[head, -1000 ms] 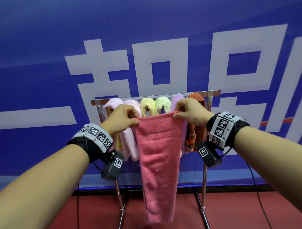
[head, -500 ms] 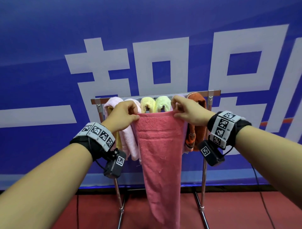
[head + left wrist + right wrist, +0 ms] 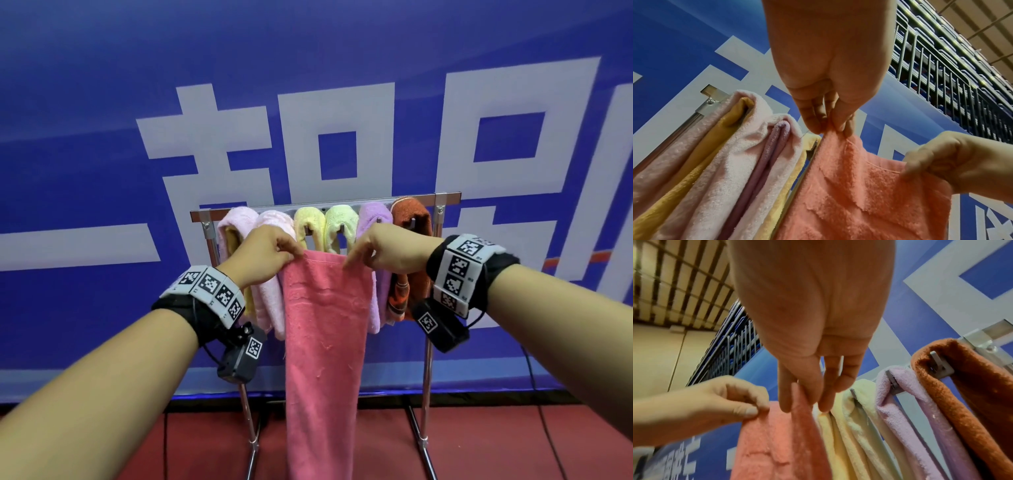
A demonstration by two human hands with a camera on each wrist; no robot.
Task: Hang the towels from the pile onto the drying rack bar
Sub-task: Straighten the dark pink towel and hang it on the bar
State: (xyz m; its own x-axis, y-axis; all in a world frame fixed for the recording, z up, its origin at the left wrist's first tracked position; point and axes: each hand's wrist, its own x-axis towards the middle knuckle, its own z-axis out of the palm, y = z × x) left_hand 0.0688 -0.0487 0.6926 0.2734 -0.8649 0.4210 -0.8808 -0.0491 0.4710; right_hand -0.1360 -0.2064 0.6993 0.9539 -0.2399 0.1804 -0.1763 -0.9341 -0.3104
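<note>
A long coral-pink towel (image 3: 323,329) hangs straight down in front of the drying rack bar (image 3: 325,205). My left hand (image 3: 270,251) pinches its upper left corner and my right hand (image 3: 380,251) pinches its top edge near the right. The left wrist view shows my left hand (image 3: 830,128) pinching the pink towel (image 3: 859,194). From the right wrist I see my right hand (image 3: 807,395) holding the pink towel (image 3: 781,443) between thumb and fingers. The towel's top edge sits just below the yellow and green towels on the rack's pegs.
The rack holds two pale pink towels (image 3: 270,274), a yellow towel (image 3: 310,224), a light green towel (image 3: 340,224), a lilac towel (image 3: 375,219) and a rust-orange towel (image 3: 411,240). A blue banner wall (image 3: 308,85) stands behind. The rack legs (image 3: 424,428) rest on red floor.
Both hands have moved closer together along the towel's top edge, narrowing it. The towel stays hanging in front of the rack's middle.
</note>
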